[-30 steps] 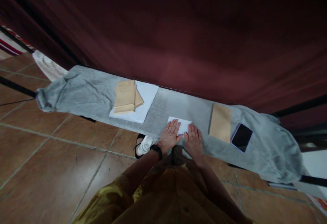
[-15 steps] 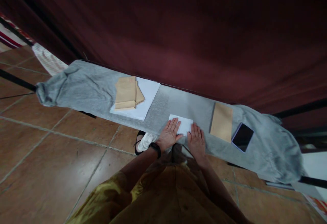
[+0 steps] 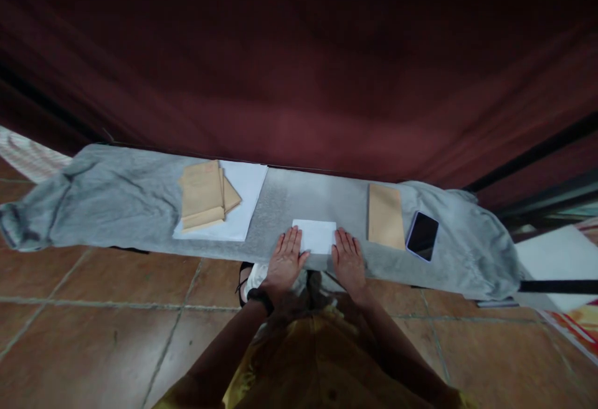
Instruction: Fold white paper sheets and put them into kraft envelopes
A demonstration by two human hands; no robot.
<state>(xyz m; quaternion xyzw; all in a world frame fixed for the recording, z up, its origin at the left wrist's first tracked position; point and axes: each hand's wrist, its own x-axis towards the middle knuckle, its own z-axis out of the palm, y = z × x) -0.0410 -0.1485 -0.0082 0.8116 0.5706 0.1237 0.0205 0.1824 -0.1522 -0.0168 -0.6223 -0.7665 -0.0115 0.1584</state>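
Observation:
A small white piece of paper point(image 3: 316, 237), seemingly folded, lies flat near the front edge of the cloth-covered bench. My left hand point(image 3: 286, 261) rests flat at its left side, fingers stretched forward and thumb at the lower corner. Along the opposite side lies my right hand point(image 3: 348, 263), also flat with fingers extended and touching the paper's edge. Neither hand grasps anything. To the right of my right hand is a brown envelope point(image 3: 385, 216).
Beyond that envelope lies a phone point(image 3: 423, 236) with a dark screen. On the left, several brown envelopes point(image 3: 202, 191) sit on white sheets point(image 3: 247, 200). Grey cloth point(image 3: 126, 203) covers the narrow bench. A dark red curtain point(image 3: 299, 85) hangs along its far side; tiled floor point(image 3: 93, 347) lies below.
My left hand has slid from over the paper's left part to beside its edge, and the hands are slightly farther apart. The camera view has turned, levelling the bench.

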